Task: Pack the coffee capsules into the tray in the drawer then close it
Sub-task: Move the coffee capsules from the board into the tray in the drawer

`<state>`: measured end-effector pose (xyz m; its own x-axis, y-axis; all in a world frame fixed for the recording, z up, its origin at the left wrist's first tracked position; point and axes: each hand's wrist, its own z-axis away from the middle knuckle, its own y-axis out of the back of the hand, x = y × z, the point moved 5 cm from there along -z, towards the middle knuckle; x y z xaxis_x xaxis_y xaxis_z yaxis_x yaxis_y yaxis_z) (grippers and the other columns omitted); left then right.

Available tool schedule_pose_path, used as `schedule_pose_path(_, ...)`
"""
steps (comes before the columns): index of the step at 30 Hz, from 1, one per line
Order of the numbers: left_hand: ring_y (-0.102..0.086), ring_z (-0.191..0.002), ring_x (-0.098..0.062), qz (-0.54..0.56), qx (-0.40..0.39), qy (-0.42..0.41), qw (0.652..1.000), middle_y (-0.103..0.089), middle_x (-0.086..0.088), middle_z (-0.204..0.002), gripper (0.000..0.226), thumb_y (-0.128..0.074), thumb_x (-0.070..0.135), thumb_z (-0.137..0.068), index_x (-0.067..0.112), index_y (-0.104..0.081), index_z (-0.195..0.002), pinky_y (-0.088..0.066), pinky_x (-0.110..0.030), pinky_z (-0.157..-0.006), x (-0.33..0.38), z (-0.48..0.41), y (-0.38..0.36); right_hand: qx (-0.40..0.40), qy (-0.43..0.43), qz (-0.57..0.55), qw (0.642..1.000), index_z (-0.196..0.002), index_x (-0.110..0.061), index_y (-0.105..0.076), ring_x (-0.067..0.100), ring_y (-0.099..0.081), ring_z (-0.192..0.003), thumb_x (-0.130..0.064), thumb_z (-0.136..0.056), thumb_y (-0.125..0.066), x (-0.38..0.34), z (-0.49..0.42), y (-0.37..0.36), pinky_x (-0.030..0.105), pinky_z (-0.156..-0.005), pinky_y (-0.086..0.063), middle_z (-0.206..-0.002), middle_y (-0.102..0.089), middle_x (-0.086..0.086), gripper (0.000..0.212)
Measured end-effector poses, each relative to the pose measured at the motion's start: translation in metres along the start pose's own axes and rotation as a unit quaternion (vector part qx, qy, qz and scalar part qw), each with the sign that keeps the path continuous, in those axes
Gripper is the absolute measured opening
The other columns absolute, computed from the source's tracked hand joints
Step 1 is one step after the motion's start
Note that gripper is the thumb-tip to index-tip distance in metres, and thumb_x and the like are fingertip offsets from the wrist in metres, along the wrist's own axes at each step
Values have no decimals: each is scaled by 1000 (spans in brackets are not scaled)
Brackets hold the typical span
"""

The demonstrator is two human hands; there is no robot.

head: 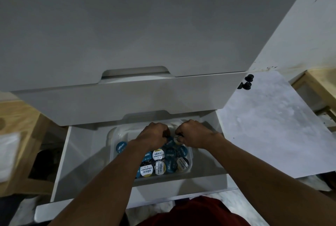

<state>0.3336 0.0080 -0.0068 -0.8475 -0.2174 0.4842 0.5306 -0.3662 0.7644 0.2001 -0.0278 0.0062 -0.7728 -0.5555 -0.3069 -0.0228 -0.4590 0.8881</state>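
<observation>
White drawer (76, 162), lowest of a white chest (127, 25), pulled open toward the person. Inside it: one clear plastic tray (113, 135), set toward the middle. Tray contents: coffee capsules (159, 155), round foil lids up, crowded together at the near end; several lids teal, several white with a gold band (brand lettering legible, "EXCELSO"); one teal capsule (121, 147) lies apart by the left wall. Far end of the tray largely bare. Left hand (152, 135) over the tray, fingers curled down onto the capsules; whether it grips one cannot be told. Right hand (193, 135) just beside it, fingers closed around a white-lidded capsule (177, 139) at its fingertips. Both forearms reach in from the near edge. Wooden furniture (20, 125) left of the chest; pale sheet (272, 125) on the floor to the right, with black knobs (246, 85) at its far corner.
</observation>
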Motion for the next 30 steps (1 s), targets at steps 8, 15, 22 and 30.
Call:
schedule_pose_path(8,-59,-104,-24,7,34,26,999,-62,-7,-120,34,-64,19,-85,23,-62,-119,-50,-34,-91,2,6,1,26,29,-6,999,-104,-13,-67,30,-62,-94,-25,-85,-61,3,-2,6,37,-81,-52,-103,-68,12,23)
schedule_pose_path(15,-58,-104,-27,-81,191,6,978,-62,-8,-116,33,-58,25,-88,18,-59,-120,-47,-35,-85,14,33,15,111,9,-14,994,-114,-13,-63,32,-62,-102,-25,-90,-56,0,14,22,40,-87,-52,-117,-65,15,28)
schedule_pose_path(22,-56,-108,-29,-206,291,-80,931,-58,-11,-121,34,-43,27,-96,8,-53,-123,-47,-38,-86,55,74,33,211,-57,12,976,-119,-4,-56,35,-57,-108,-23,-92,-49,-9,73,36,40,-92,-47,-124,-57,16,34)
schedule_pose_path(30,-65,-80,-28,-253,325,-191,891,-69,-11,-87,17,-58,21,-85,7,-65,-93,-52,-34,-69,125,109,26,321,-156,58,932,-112,2,-59,37,-54,-103,-23,-96,-46,7,161,54,39,-86,-43,-113,-62,20,32)
